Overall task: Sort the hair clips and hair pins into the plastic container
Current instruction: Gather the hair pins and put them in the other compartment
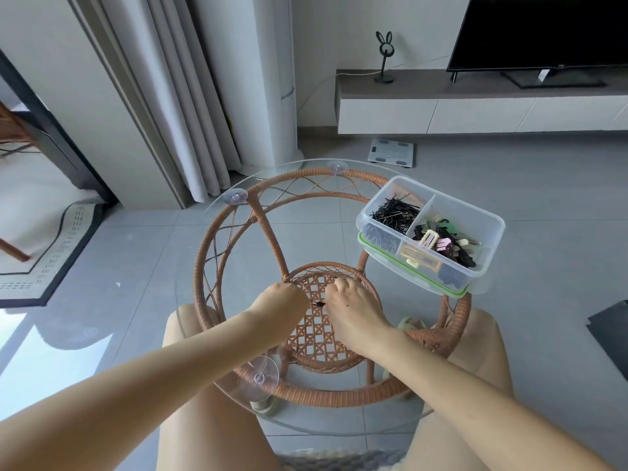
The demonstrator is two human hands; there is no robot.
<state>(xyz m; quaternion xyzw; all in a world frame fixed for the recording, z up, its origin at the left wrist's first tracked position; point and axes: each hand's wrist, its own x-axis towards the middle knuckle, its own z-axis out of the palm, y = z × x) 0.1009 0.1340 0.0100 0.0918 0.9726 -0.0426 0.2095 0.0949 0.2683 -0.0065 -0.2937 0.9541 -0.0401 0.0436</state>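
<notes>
**A:** What are your hands doing, close to you?

**B:** Your left hand (pixel 283 295) and your right hand (pixel 353 309) are near each other over the middle of the glass table (pixel 204 334). Both are curled up. Between them you pinch some thin dark hair pins (pixel 318 303). It looks like a small bunch, but it is too tiny to count. I cannot tell which hand holds them tighter.

**A:** Is there more left on the table to pick up?

**B:** I see no other pins or clips lying on the glass. Your hands and arms may hide a few. So I think this little bunch is about the last bit. It is not yet in the box.

**A:** And farther away, where is the box?

**B:** The plastic container (pixel 489 263) sits on the far right part of the table, well apart from your hands. It rests on its lid with the green edge (pixel 407 266). A wall inside splits it into rooms.

**A:** What is in each room?

**B:** The far left room has a big pile of black hair pins (pixel 396 212). The right room holds hair clips (pixel 445 241) in many colours, like cream, pink, green and black. A near room seems to hold more dark things, but the plastic makes them blurry.

**A:** So where should your bunch go?

**B:** I think it belongs with the black pins, in the far left room.
</notes>
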